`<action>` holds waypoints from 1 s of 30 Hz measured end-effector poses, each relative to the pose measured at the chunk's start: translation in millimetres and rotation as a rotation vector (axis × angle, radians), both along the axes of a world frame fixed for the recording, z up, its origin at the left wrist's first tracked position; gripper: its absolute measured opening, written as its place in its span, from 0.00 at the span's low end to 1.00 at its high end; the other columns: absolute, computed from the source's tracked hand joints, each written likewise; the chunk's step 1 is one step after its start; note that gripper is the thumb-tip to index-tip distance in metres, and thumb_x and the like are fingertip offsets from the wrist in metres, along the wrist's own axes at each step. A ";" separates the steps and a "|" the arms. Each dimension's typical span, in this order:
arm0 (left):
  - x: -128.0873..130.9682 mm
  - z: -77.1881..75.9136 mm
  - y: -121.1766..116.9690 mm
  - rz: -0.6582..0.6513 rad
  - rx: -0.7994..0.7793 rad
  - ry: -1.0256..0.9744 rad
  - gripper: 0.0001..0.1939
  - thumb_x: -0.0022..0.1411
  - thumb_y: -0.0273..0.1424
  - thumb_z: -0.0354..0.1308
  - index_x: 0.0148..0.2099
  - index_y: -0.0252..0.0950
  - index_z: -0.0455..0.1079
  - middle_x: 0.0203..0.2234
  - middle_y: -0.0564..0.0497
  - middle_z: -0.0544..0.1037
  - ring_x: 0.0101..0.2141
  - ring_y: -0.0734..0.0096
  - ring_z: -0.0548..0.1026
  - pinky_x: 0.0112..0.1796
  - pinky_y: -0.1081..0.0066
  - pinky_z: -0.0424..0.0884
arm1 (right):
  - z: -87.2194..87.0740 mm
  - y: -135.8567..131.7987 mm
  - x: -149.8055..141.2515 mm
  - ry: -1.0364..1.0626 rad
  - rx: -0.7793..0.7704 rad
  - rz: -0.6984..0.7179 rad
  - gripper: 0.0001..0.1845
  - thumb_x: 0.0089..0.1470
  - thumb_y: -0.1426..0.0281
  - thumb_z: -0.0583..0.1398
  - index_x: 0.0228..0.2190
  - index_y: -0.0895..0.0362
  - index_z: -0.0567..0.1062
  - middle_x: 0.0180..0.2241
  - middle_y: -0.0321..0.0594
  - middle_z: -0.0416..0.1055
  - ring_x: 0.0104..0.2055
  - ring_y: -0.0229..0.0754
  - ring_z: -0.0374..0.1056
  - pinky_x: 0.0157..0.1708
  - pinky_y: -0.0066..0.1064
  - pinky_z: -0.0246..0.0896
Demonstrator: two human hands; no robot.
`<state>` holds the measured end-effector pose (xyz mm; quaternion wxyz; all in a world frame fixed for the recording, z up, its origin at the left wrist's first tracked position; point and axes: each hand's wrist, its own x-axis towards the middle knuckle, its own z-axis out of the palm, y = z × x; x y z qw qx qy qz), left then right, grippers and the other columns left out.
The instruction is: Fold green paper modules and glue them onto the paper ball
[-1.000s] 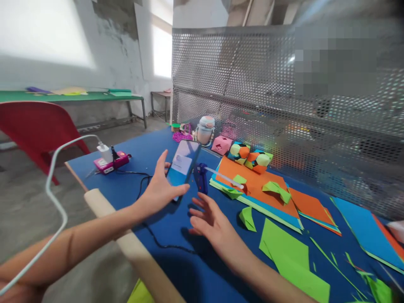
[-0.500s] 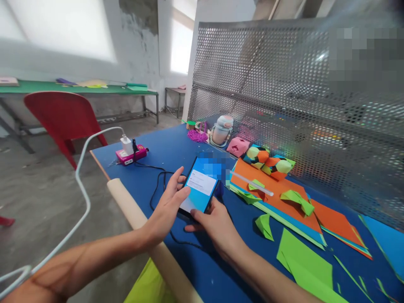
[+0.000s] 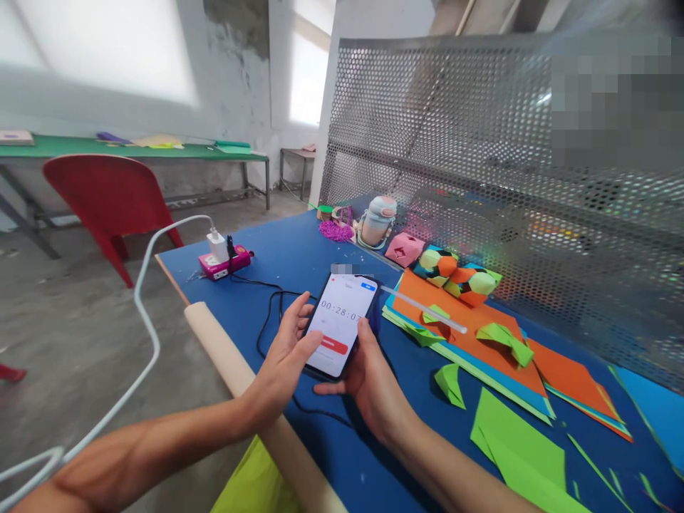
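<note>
black-edged phone [image 3: 340, 326] reads "00:28:07"; both hands [image 3: 284, 360] [image 3: 374, 388] grip its lower sides

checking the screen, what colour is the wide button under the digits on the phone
The wide button is red, best seen in the head view.

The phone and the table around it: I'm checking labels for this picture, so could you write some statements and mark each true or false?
1. The left hand and the right hand are both on the phone. True.
2. The phone's screen is dark. False: it is lit, with digits and a red button.
3. The white adapter is on top of the pink box. True.
4. The bottle lies on its side. False: it stands upright.
5. The translucent stick reaches over the orange paper. True.
</note>
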<state>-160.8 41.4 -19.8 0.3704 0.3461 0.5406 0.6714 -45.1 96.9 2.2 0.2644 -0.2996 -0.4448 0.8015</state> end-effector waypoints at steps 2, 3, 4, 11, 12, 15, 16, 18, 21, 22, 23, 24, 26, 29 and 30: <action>-2.0 4.4 2.6 -0.010 -0.014 0.003 0.34 0.54 0.41 0.55 0.62 0.43 0.52 0.53 0.46 0.61 0.53 0.61 0.63 0.51 0.65 0.65 | 0.1 1.1 -0.3 0.029 -0.013 -0.027 0.30 0.55 0.47 0.49 0.51 0.50 0.68 0.46 0.42 0.73 0.41 0.45 0.71 0.27 0.33 0.70; -2.9 6.0 3.4 -0.016 -0.015 0.014 0.35 0.54 0.40 0.56 0.62 0.42 0.51 0.54 0.46 0.61 0.54 0.61 0.62 0.51 0.65 0.64 | 0.0 1.7 -0.6 0.039 -0.024 -0.033 0.30 0.55 0.47 0.48 0.51 0.50 0.68 0.46 0.42 0.73 0.40 0.44 0.72 0.28 0.34 0.70; -3.5 7.1 4.0 -0.023 -0.014 0.028 0.35 0.53 0.39 0.57 0.62 0.42 0.51 0.54 0.45 0.60 0.55 0.61 0.62 0.52 0.65 0.63 | -0.1 2.3 -0.9 0.047 -0.037 -0.036 0.30 0.56 0.47 0.48 0.50 0.51 0.68 0.46 0.42 0.74 0.40 0.44 0.72 0.29 0.35 0.70; -3.5 3.8 8.0 -0.074 -0.027 0.217 0.46 0.46 0.29 0.62 0.65 0.42 0.44 0.60 0.42 0.54 0.55 0.57 0.62 0.53 0.60 0.62 | -2.7 6.4 -4.2 0.158 -0.102 -0.065 0.27 0.57 0.49 0.48 0.50 0.50 0.69 0.45 0.40 0.74 0.46 0.45 0.70 0.40 0.39 0.67; -3.4 3.5 9.2 -0.076 -0.026 0.259 0.48 0.45 0.29 0.63 0.65 0.42 0.42 0.61 0.41 0.53 0.56 0.56 0.62 0.53 0.60 0.61 | -2.8 7.2 -5.2 0.186 -0.103 -0.073 0.26 0.57 0.50 0.49 0.50 0.50 0.69 0.45 0.39 0.74 0.47 0.45 0.69 0.42 0.40 0.66; -4.1 5.4 14.5 -0.083 -0.017 0.370 0.54 0.43 0.28 0.65 0.66 0.41 0.37 0.63 0.41 0.51 0.58 0.55 0.59 0.55 0.60 0.59 | -2.1 9.7 -10.0 0.274 -0.103 -0.102 0.25 0.57 0.51 0.50 0.49 0.51 0.70 0.47 0.38 0.73 0.50 0.45 0.67 0.46 0.39 0.65; -4.8 6.7 16.8 -0.087 -0.015 0.399 0.55 0.42 0.28 0.65 0.66 0.40 0.36 0.63 0.41 0.50 0.58 0.55 0.58 0.56 0.60 0.58 | -1.7 10.4 -12.2 0.299 -0.104 -0.112 0.24 0.57 0.52 0.50 0.49 0.51 0.70 0.47 0.38 0.73 0.51 0.45 0.67 0.47 0.38 0.65; -7.0 9.1 22.1 -0.082 -0.013 0.453 0.56 0.42 0.27 0.65 0.67 0.39 0.34 0.63 0.41 0.50 0.59 0.55 0.57 0.58 0.59 0.55 | -0.8 11.9 -17.3 0.336 -0.118 -0.135 0.23 0.58 0.54 0.51 0.47 0.53 0.71 0.47 0.38 0.73 0.51 0.44 0.67 0.49 0.38 0.64; -11.3 10.7 30.3 -0.062 0.000 0.562 0.58 0.41 0.28 0.66 0.67 0.37 0.33 0.62 0.39 0.49 0.60 0.52 0.54 0.59 0.56 0.51 | 0.0 13.9 -24.4 0.365 -0.157 -0.175 0.22 0.59 0.56 0.50 0.45 0.55 0.72 0.44 0.39 0.75 0.51 0.44 0.67 0.51 0.38 0.62; -12.6 10.5 32.6 -0.056 0.005 0.604 0.58 0.40 0.28 0.66 0.67 0.36 0.33 0.62 0.38 0.49 0.61 0.51 0.53 0.59 0.55 0.50 | 0.2 14.5 -26.0 0.370 -0.166 -0.186 0.21 0.59 0.56 0.50 0.44 0.56 0.73 0.43 0.40 0.75 0.50 0.44 0.67 0.51 0.39 0.62; -13.8 10.1 34.7 -0.051 0.007 0.641 0.59 0.40 0.29 0.66 0.67 0.35 0.33 0.62 0.37 0.48 0.61 0.51 0.52 0.59 0.54 0.49 | 0.4 15.1 -27.3 0.373 -0.170 -0.197 0.21 0.60 0.57 0.49 0.44 0.56 0.73 0.42 0.40 0.75 0.50 0.44 0.67 0.51 0.39 0.62; -14.8 9.6 36.4 -0.046 0.004 0.668 0.59 0.40 0.30 0.67 0.67 0.34 0.33 0.62 0.37 0.48 0.61 0.50 0.51 0.59 0.54 0.49 | 0.6 15.6 -28.1 0.375 -0.173 -0.202 0.21 0.60 0.57 0.49 0.43 0.56 0.73 0.42 0.40 0.76 0.50 0.44 0.67 0.52 0.39 0.61; -15.9 8.7 39.0 -0.032 -0.012 0.695 0.58 0.40 0.30 0.66 0.66 0.34 0.34 0.61 0.37 0.50 0.60 0.50 0.52 0.59 0.54 0.51 | 1.1 16.8 -28.6 0.374 -0.177 -0.204 0.21 0.60 0.57 0.49 0.43 0.56 0.73 0.42 0.40 0.76 0.50 0.43 0.68 0.51 0.40 0.62; -16.5 7.8 42.4 -0.014 -0.041 0.715 0.56 0.41 0.27 0.64 0.67 0.33 0.35 0.57 0.37 0.55 0.58 0.52 0.57 0.57 0.54 0.55 | 1.1 19.6 -29.0 0.370 -0.182 -0.194 0.21 0.60 0.57 0.49 0.43 0.55 0.73 0.41 0.39 0.76 0.49 0.43 0.68 0.50 0.39 0.63; -16.7 7.6 43.8 -0.012 -0.044 0.725 0.55 0.41 0.27 0.63 0.67 0.32 0.35 0.56 0.38 0.56 0.57 0.53 0.58 0.57 0.55 0.55 | 0.9 20.8 -29.4 0.371 -0.181 -0.192 0.20 0.60 0.57 0.49 0.43 0.55 0.73 0.41 0.38 0.76 0.49 0.43 0.68 0.49 0.39 0.64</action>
